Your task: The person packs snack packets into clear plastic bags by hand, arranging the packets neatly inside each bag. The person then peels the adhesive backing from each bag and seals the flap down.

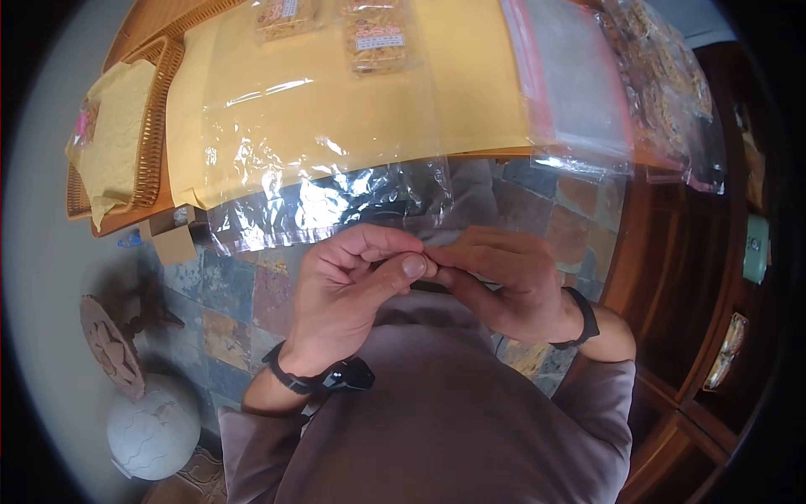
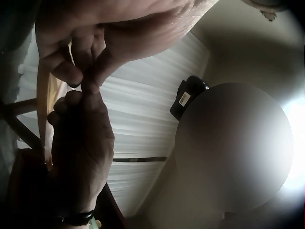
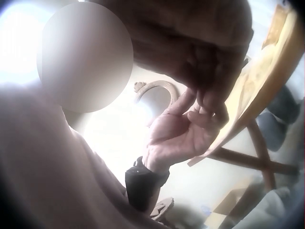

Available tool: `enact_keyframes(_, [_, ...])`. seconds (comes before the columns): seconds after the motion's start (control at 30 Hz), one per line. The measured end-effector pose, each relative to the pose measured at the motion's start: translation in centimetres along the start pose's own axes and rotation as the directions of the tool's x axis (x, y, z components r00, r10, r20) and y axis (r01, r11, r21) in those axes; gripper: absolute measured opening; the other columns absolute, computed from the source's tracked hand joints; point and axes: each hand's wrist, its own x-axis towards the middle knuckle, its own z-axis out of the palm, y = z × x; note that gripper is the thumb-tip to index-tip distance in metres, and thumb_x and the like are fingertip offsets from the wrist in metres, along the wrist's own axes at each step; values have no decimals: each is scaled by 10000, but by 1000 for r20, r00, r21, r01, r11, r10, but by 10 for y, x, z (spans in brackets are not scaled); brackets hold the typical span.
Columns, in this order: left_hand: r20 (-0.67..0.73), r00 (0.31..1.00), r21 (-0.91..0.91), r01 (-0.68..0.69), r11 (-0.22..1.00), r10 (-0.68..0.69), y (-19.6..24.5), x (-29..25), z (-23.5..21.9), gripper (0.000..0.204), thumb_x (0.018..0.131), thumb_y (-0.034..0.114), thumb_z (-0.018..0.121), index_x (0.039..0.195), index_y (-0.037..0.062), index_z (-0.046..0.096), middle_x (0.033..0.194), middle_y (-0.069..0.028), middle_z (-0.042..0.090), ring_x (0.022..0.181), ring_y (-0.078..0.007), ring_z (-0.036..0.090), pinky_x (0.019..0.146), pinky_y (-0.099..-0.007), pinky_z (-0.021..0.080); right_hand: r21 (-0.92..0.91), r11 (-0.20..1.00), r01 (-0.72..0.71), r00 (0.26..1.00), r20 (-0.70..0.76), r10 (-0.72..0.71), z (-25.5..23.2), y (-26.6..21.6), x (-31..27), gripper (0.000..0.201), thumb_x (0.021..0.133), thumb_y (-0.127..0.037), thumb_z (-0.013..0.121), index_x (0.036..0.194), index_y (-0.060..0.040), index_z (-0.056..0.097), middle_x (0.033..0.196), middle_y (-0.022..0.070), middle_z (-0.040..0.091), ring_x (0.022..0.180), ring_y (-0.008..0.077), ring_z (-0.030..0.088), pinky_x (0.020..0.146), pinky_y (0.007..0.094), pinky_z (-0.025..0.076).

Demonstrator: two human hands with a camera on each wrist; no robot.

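Note:
In the head view my left hand (image 1: 348, 273) and right hand (image 1: 508, 277) meet at their fingertips, close in front of my body. The left thumb lies near its bent index finger, and the right fingers and thumb come together against the left fingertips. I cannot tell whether a small thing is pinched between them. Just beyond the hands, a large clear plastic bag (image 1: 327, 206) hangs over the table's near edge, its rim overlapping the left fingers in this view. In the left wrist view the right hand (image 2: 83, 138) shows dark, tips touching the left fingers.
Packs of noodle-like food (image 1: 375, 46) lie under the clear plastic on the yellow table cover (image 1: 478, 92). A wicker basket (image 1: 155, 126) stands left. More plastic bags (image 1: 579, 101) and filled packs (image 1: 663, 76) lie right. A wooden cabinet (image 1: 672, 277) stands right, a round pot (image 1: 155, 428) lower left.

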Motion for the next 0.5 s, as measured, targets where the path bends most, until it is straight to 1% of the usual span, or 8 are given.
enact_keyframes(0.1, [-8, 1000, 26, -12, 1000, 13, 0, 0, 1, 147, 983, 8, 684, 1127, -21, 686, 1014, -98, 756, 917, -104, 698, 743, -219, 524, -38, 998, 56, 998, -11, -57, 0, 1, 1, 299, 800, 71, 739, 1094, 19, 738, 788, 117, 693, 681, 282, 677, 607, 372, 520])
enact_keyframes(0.13, [-9, 1000, 25, -26, 999, 26, -1, 0, 2, 146, 978, -12, 681, 1124, -29, 682, 1013, -104, 755, 918, -108, 700, 752, -218, 529, -40, 998, 53, 998, -11, -54, -1, 0, 1, 299, 800, 71, 739, 1094, 19, 738, 788, 117, 693, 681, 282, 677, 607, 372, 520])
enact_keyframes(0.2, [-8, 999, 21, -40, 999, 40, -1, 0, 4, 146, 974, -32, 678, 1120, -36, 679, 1011, -110, 754, 918, -111, 702, 761, -218, 535, -71, 997, 40, 999, 26, -38, -6, -3, 3, 230, 792, 81, 757, 1014, 22, 748, 808, 135, 734, 690, 283, 715, 607, 337, 535])
enact_keyframes(0.27, [-48, 996, 65, -74, 995, 77, 1, -1, 10, 138, 963, -73, 670, 1100, -54, 674, 995, -113, 750, 919, -112, 703, 790, -222, 547, -72, 997, 25, 998, 64, -20, -11, -1, 5, 208, 801, 69, 754, 1004, 21, 749, 794, 128, 735, 683, 267, 720, 603, 332, 539])
enact_keyframes(0.33, [-35, 995, 80, -92, 992, 96, 1, -2, 8, 134, 960, -80, 670, 1091, -57, 674, 995, -107, 744, 925, -112, 703, 806, -226, 551, -71, 997, 16, 995, 102, -8, -12, -3, 7, 187, 810, 57, 750, 994, 20, 750, 780, 122, 736, 677, 251, 725, 599, 327, 544])
enact_keyframes(0.4, [-24, 993, 98, -112, 989, 115, 1, -2, 7, 130, 957, -88, 669, 1083, -60, 674, 994, -102, 737, 932, -111, 702, 822, -230, 556, 74, 981, -179, 977, 134, 169, -12, -5, 10, 107, 883, 30, 716, 986, 23, 747, 772, 98, 749, 692, 172, 737, 611, 288, 564])
enact_keyframes(0.43, [-39, 990, 121, -126, 985, 132, 0, -2, 7, 129, 956, -89, 670, 1081, -56, 677, 996, -93, 729, 935, -109, 701, 823, -229, 555, 74, 981, -178, 977, 135, 167, -11, -5, 9, 107, 883, 30, 716, 986, 23, 747, 772, 98, 749, 692, 172, 737, 611, 288, 564])
enact_keyframes(0.5, [-58, 987, 144, -140, 980, 150, -1, -2, 6, 129, 956, -90, 670, 1079, -53, 680, 998, -85, 721, 938, -107, 699, 823, -228, 554, 226, 863, -452, 888, 201, 413, -10, -3, 6, 78, 938, -15, 684, 979, 24, 737, 752, 97, 744, 681, 120, 716, 588, 270, 524])
